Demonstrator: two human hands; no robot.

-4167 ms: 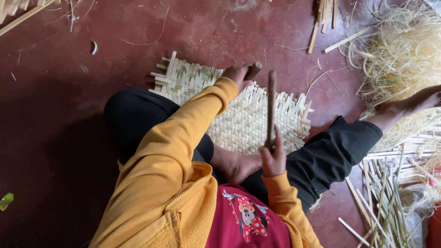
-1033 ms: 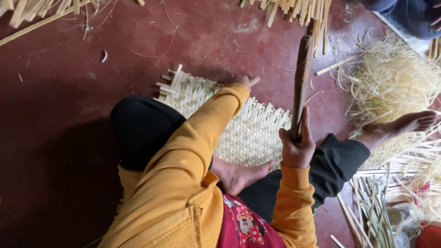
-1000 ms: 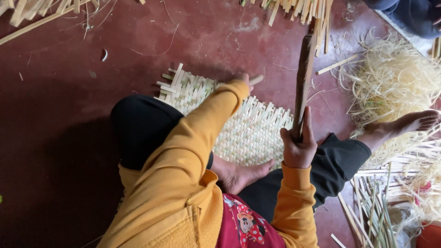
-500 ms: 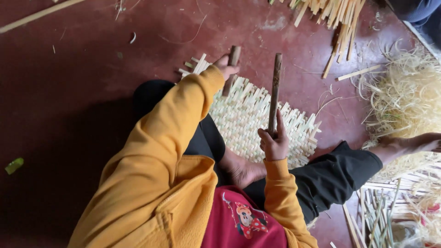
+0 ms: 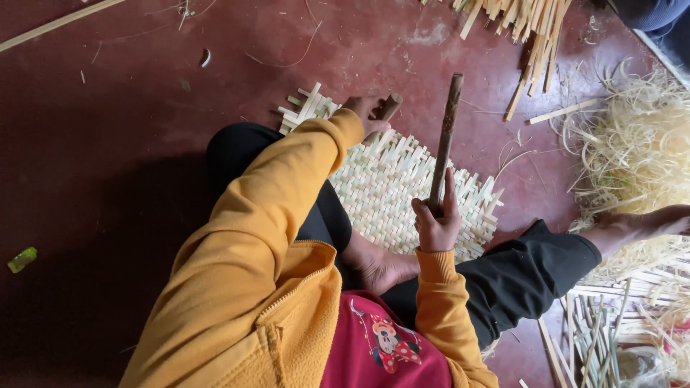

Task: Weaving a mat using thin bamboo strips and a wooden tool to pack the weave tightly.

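A: Bamboo — a woven mat (image 5: 402, 190) of pale strips lies on the red floor (image 5: 108, 144), partly under the person's crossed legs. By the look of it the middle is plaited tight; the far edge and both ends bristle with loose strip ends, so the border seems unfinished.

B: And the hands?

A: The right hand (image 5: 435, 224) is closed round the lower end of a dark stick (image 5: 444, 140), held upright over the near side of the mat. The left hand (image 5: 368, 116), at the mat's far edge, is curled round a short wooden peg (image 5: 391, 105) — grip shut, as far as I can tell.

B: Anything around the mat?

A: Spare strips (image 5: 528, 29) beyond it, and a heap of shavings (image 5: 636, 154) to its right — a bare foot (image 5: 632, 226) rests there.
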